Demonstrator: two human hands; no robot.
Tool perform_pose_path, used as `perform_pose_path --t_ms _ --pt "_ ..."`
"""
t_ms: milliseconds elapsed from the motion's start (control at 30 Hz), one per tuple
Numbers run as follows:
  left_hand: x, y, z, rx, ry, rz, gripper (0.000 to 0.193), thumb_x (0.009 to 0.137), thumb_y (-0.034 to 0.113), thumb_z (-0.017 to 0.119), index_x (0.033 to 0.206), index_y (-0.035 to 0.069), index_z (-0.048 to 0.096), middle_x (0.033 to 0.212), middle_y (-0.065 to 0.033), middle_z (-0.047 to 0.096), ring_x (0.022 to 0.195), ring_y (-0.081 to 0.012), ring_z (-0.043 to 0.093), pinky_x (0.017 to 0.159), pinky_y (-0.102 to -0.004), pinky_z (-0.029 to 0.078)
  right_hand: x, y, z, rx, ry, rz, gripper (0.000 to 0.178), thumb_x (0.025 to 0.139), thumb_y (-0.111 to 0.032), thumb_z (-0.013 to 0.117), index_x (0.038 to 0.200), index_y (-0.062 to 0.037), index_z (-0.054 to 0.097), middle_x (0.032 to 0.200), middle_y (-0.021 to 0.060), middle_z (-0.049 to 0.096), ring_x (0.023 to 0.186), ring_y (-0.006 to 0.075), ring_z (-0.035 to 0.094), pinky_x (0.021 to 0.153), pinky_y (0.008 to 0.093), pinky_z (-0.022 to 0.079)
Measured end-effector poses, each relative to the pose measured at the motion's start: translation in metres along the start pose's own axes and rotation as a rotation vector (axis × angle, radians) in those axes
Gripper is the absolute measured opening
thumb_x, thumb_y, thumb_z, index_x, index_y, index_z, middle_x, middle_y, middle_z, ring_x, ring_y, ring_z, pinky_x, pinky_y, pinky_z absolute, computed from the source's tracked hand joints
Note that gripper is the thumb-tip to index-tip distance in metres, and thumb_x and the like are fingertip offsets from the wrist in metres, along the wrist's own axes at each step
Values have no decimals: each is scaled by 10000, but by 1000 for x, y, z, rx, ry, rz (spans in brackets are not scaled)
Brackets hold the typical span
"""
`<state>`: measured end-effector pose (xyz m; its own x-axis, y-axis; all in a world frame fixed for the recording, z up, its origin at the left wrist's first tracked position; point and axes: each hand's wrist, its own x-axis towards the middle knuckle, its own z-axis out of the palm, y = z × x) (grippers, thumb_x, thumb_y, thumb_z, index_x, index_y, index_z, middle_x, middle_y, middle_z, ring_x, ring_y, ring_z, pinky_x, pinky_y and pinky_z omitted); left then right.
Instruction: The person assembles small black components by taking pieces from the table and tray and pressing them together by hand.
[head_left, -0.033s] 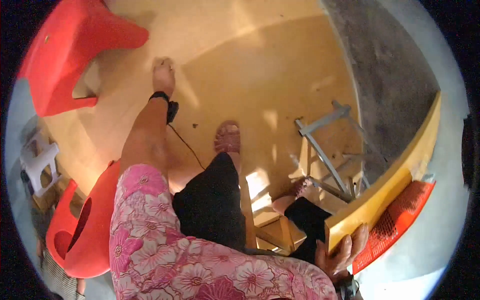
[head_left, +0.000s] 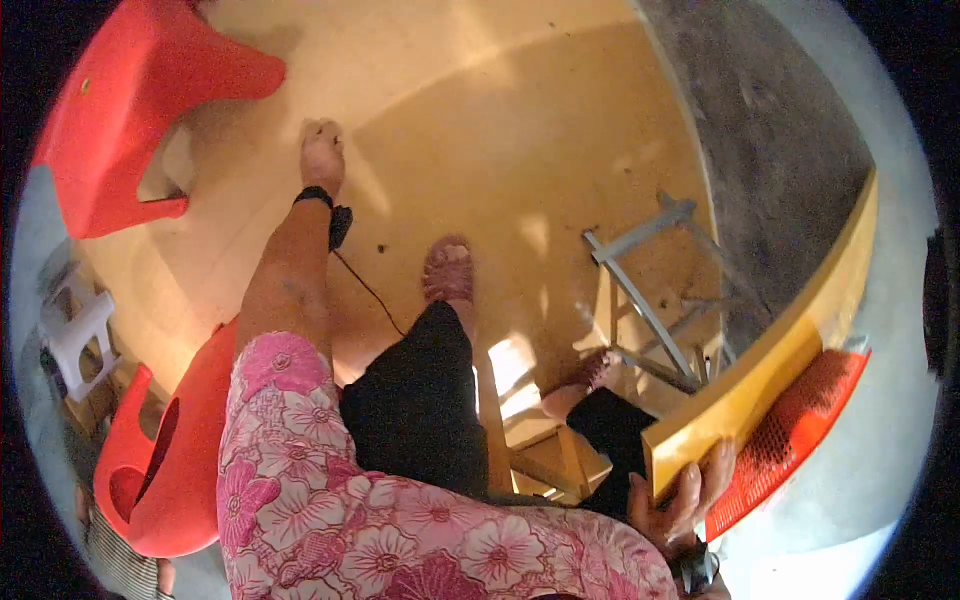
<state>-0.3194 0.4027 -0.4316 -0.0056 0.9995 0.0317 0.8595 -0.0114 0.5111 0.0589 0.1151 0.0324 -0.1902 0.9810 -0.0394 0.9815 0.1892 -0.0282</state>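
My left arm, in a pink floral sleeve (head_left: 290, 420), stretches out over the floor. A black strap with a small device (head_left: 341, 226) is at the wrist. The left hand (head_left: 322, 150) looks curled, its fingers foreshortened, with nothing visible in it. At the lower right my right hand (head_left: 688, 500) grips the near end of a yellow wooden board (head_left: 760, 385), fingers along its side. Just beyond those fingers lies a red perforated plastic piece (head_left: 790, 450), right against the board. My black-trousered legs end in a sandalled foot (head_left: 449, 270) and another sandalled foot (head_left: 590, 385).
A red plastic stool (head_left: 130, 120) stands at the far left, and another red plastic seat (head_left: 185, 470) is nearer. Beside them is a white stool (head_left: 80, 335). Grey metal legs (head_left: 645, 300) stand beneath the board. A thin cable (head_left: 370, 287) trails from the left wrist. Striped cloth (head_left: 125, 555) shows lower left.
The whole view has shifted slightly. My right hand keeps its hold on the board, and the left arm remains stretched out.
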Motion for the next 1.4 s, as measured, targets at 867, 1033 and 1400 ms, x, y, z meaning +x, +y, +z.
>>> perform_pose_path --t_ms 867,1033,1400 --pt "-151 221 -236 -808 -416 -141 106 869 139 595 920 55 636 760 20 561 614 -64 484 549 -196 421 -19 9 -5 534 292 -24 574 675 -36 606 1237 -41 489 1367 172 382 1303 346 323 1089 475 256" --pt "-175 337 -302 -964 -276 -139 206 906 93 552 1091 25 610 853 36 550 697 -40 480 612 -184 409 -18 10 9 582 388 -85 564 707 -87 641 1246 -41 482 1359 162 399 1300 336 323 1084 451 257" --pt "-200 398 -271 -1169 -210 21 262 918 75 535 1164 -10 561 954 -1 569 782 -54 496 698 -187 422 -31 8 16 486 380 -126 604 648 -72 685 1226 -35 513 1348 159 420 1280 335 348 1075 415 281"
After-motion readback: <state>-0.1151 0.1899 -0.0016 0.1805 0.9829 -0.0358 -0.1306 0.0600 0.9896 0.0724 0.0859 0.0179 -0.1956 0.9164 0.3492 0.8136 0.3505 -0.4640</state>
